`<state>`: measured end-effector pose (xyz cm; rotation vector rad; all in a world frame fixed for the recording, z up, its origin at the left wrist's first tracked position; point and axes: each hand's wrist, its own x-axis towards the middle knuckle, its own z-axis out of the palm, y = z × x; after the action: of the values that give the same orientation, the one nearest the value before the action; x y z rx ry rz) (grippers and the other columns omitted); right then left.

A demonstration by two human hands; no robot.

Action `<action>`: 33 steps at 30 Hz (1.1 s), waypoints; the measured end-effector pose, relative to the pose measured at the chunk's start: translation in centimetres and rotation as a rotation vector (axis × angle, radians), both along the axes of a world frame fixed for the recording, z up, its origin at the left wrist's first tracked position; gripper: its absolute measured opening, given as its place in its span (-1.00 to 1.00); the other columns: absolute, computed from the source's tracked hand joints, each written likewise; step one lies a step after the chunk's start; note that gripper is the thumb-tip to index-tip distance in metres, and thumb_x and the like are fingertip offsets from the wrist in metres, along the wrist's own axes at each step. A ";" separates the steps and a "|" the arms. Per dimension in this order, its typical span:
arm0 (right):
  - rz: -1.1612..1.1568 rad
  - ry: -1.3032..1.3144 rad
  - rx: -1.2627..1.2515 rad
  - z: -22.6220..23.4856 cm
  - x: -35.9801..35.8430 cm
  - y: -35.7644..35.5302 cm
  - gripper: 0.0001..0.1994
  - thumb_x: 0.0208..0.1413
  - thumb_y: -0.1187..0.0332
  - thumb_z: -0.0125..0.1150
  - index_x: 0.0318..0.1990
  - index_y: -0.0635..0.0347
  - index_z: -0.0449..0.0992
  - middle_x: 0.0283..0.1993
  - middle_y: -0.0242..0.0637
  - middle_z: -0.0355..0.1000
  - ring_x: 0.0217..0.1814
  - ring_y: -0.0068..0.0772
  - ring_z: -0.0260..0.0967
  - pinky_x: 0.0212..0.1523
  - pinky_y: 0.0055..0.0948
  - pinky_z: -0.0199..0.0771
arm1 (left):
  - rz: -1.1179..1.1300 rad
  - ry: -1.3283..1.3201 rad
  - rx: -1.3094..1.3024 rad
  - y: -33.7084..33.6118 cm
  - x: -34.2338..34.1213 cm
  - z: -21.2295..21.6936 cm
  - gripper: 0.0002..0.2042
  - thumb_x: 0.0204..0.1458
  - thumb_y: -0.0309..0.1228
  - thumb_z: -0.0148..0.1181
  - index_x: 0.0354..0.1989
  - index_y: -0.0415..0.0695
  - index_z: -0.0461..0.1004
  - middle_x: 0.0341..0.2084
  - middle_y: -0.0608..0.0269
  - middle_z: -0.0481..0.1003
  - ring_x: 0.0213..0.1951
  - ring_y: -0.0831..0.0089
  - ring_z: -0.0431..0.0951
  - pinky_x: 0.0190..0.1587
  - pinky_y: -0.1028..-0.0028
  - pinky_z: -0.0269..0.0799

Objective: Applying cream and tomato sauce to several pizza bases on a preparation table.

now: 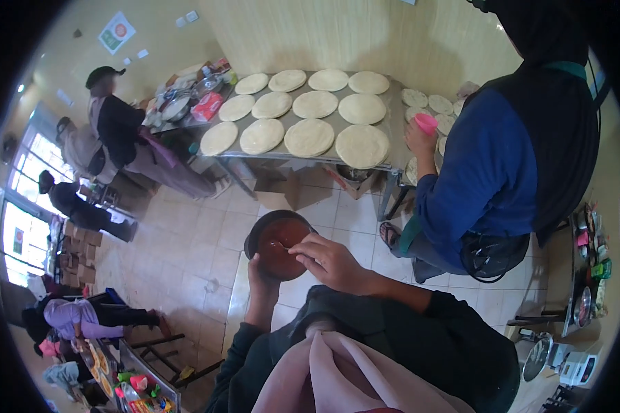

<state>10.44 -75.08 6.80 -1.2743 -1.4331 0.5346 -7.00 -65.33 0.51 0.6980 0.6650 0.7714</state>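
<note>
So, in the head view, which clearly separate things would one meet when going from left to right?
Window, red packet, bowl, pink cup, black bag, white device.

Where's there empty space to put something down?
The floor between the held bowl and the stacked boxes at far left looks bare. The big table is crowded with dough rounds: just narrow gaps, plus a slim strip along its right edge.

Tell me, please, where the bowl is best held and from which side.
The bowl is probably best gripped by its wall, from the near left, where the left hand holds it: it is round, shows no handle, and the right hand and spoon occupy its right side.
</note>
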 end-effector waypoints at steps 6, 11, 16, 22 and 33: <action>-0.121 -0.297 0.194 2.4 5.9 5.4 -0.83 0.03 0.46 0.13 -0.19 0.20 0.47 -0.29 -0.21 0.39 -0.28 -0.16 0.39 -0.33 -0.31 0.41 | -0.001 -0.051 -0.095 5.4 4.6 0.2 -0.45 0.10 -0.04 -0.15 0.17 -0.17 0.19 0.07 0.09 0.32 0.13 0.24 0.31 0.14 0.21 0.21; -0.057 -0.367 0.203 1.5 8.5 9.6 -0.84 -0.02 0.48 0.15 -0.24 0.22 0.49 -0.30 -0.25 0.40 -0.28 -0.20 0.39 -0.34 -0.35 0.41 | -0.023 -0.012 -0.076 10.5 7.6 0.2 -0.46 0.09 -0.05 -0.10 0.15 -0.17 0.20 0.07 0.08 0.31 0.12 0.24 0.31 0.11 0.21 0.26; -0.169 -0.341 0.173 0.6 10.8 11.7 -0.83 -0.06 0.49 0.18 -0.25 0.22 0.50 -0.31 -0.26 0.39 -0.28 -0.22 0.39 -0.33 -0.34 0.41 | -0.105 -0.030 -0.107 13.8 11.5 0.1 -0.52 0.11 -0.07 -0.09 0.09 -0.15 0.24 0.03 0.08 0.33 0.10 0.23 0.33 0.10 0.20 0.27; -0.350 -0.455 0.083 -0.5 14.4 14.1 -0.75 -0.09 0.45 0.22 -0.18 0.20 0.51 -0.33 -0.29 0.38 -0.35 -0.24 0.35 -0.37 -0.31 0.35 | -0.378 -0.008 -0.146 18.4 18.5 -1.1 -0.55 0.12 -0.07 -0.11 0.06 -0.15 0.28 -0.03 0.10 0.40 0.05 0.25 0.39 0.09 0.22 0.29; -0.752 -0.612 0.057 1.3 21.1 18.4 -0.76 -0.13 0.53 0.22 -0.22 0.19 0.53 -0.34 -0.24 0.40 -0.33 -0.20 0.38 -0.31 -0.30 0.37 | -0.752 0.018 -0.142 28.4 29.6 -1.7 -0.42 0.11 -0.03 -0.08 0.21 -0.16 0.15 0.15 0.11 0.27 0.18 0.25 0.27 0.18 0.19 0.17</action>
<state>31.56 -56.72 8.12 -1.8836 -1.2809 -0.4357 22.57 -36.94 -1.20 0.7522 0.4158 0.0241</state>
